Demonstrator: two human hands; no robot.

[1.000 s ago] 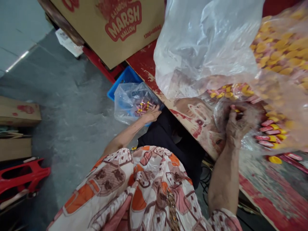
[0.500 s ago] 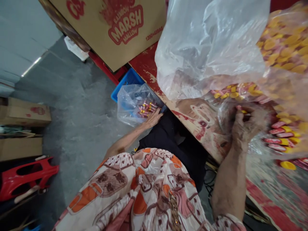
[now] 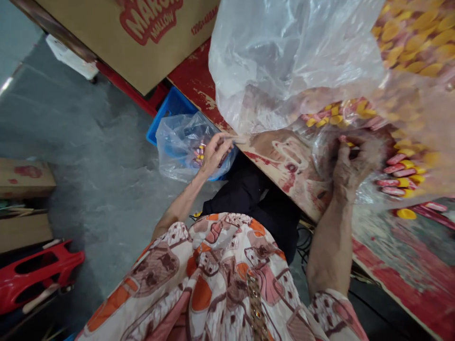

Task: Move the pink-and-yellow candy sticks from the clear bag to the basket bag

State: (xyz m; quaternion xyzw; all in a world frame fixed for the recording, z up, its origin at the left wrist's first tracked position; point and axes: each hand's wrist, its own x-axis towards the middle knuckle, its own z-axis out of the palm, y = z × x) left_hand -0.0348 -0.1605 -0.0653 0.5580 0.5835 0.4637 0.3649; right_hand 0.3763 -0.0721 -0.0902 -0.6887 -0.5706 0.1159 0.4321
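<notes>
My right hand is closed around a bunch of red sticks with yellow caps, pressed against a large clear plastic bag packed with more of them. Above that hand bulges a crumpled, clear part of the bag. My left hand is raised over a small clear plastic bag and pinches a thin pale item. A few red-and-yellow sticks show inside the small bag, partly hidden by the plastic and my fingers.
The small bag rests against a blue plastic crate. A worn red-painted board runs beside me, under a cardboard marshmallow box. Patterned cloth covers my lap. Cardboard boxes and a red plastic object lie on the concrete floor.
My left hand has lifted off the small bag and now pinches the thin item. My right hand stays on the bunch of sticks, and the view has shifted slightly.
</notes>
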